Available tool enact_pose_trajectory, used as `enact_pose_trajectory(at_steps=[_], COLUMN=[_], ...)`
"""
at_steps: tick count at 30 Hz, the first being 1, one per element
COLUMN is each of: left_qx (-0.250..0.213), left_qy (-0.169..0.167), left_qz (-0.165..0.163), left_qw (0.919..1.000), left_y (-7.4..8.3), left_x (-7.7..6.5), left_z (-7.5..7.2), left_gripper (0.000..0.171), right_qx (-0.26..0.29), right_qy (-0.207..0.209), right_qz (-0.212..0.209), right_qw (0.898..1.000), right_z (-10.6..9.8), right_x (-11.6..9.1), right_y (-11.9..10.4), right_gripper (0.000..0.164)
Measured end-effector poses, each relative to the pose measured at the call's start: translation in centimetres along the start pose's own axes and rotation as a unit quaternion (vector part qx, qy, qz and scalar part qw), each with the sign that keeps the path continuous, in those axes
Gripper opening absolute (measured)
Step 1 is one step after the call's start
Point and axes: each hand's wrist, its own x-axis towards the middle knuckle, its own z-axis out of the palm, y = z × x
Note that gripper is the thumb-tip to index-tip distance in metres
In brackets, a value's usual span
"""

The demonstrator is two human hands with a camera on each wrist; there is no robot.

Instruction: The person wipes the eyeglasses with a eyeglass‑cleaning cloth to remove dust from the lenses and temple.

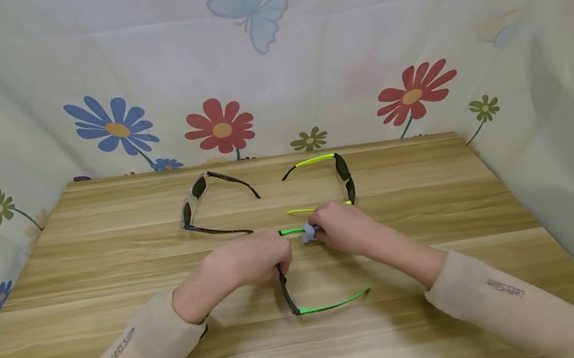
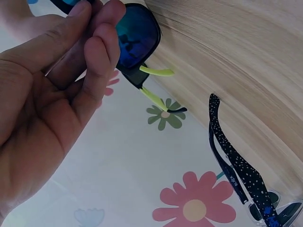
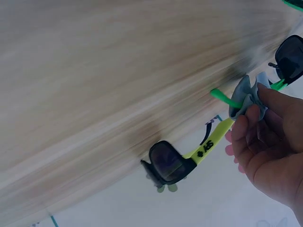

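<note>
My left hand (image 1: 251,259) grips the middle of the front of a pair of sunglasses (image 1: 289,298) with a black frame and bright green temples. In the left wrist view a blue mirrored lens (image 2: 138,35) shows beside the fingers. My right hand (image 1: 344,226) pinches a small grey-blue cloth (image 1: 308,233), wrapped around the farther green temple. From the right wrist view, the temple's green tip (image 3: 221,96) sticks out of the bunched cloth (image 3: 245,98). The nearer temple (image 1: 333,306) stretches unfolded to the right.
Clear-framed sunglasses (image 1: 192,200) with dark temples lie unfolded at the back left of the wooden table (image 1: 114,274). Sunglasses with yellow-green temples (image 1: 343,174) lie behind my right hand. A flower-printed curtain (image 1: 335,45) surrounds the back and sides.
</note>
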Motion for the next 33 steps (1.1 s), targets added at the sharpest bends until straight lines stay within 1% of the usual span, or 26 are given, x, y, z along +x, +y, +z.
enact_pose_trajectory(at_steps=[4, 13, 17, 20, 23, 27, 30, 33], left_qx=[-0.004, -0.005, -0.012, -0.017, -0.015, -0.009, -0.009, -0.011], left_qy=[-0.004, -0.005, -0.004, -0.004, -0.003, -0.002, -0.005, -0.009], left_qz=[-0.006, -0.004, -0.002, -0.001, 0.005, 0.008, 0.004, 0.003], left_qw=[1.0, 1.0, 0.9999, 0.9998, 0.9999, 0.9999, 0.9999, 0.9999], left_y=[0.1, 0.1, 0.1, 0.1, 0.0, 0.0, 0.0, 0.0], left_x=[0.0, 0.0, -0.1, -0.1, 0.0, 0.0, 0.0, 0.1], left_z=[0.0, 0.0, 0.0, 0.0, 0.0, 0.0, -0.1, -0.1], left_gripper=[0.021, 0.022, 0.024, 0.025, 0.023, 0.022, 0.022, 0.021], right_qx=[-0.002, 0.005, 0.005, 0.015, 0.029, 0.039, 0.035, 0.026], right_qy=[0.0, -0.014, -0.029, -0.046, -0.047, -0.031, -0.019, -0.006], right_qz=[0.009, 0.037, 0.041, 0.044, 0.04, 0.042, 0.04, 0.031], right_qw=[1.0, 0.999, 0.999, 0.998, 0.998, 0.998, 0.998, 0.999], right_z=[0.1, -0.1, -0.2, -0.6, -1.3, -2.2, -2.2, -1.7], right_x=[-0.8, -2.5, -3.2, -3.4, -3.2, -2.5, -1.7, -1.0], right_y=[0.7, 1.8, 2.3, 2.8, 2.9, 2.2, 1.4, 0.9], right_gripper=[0.024, 0.029, 0.029, 0.028, 0.024, 0.017, 0.014, 0.013])
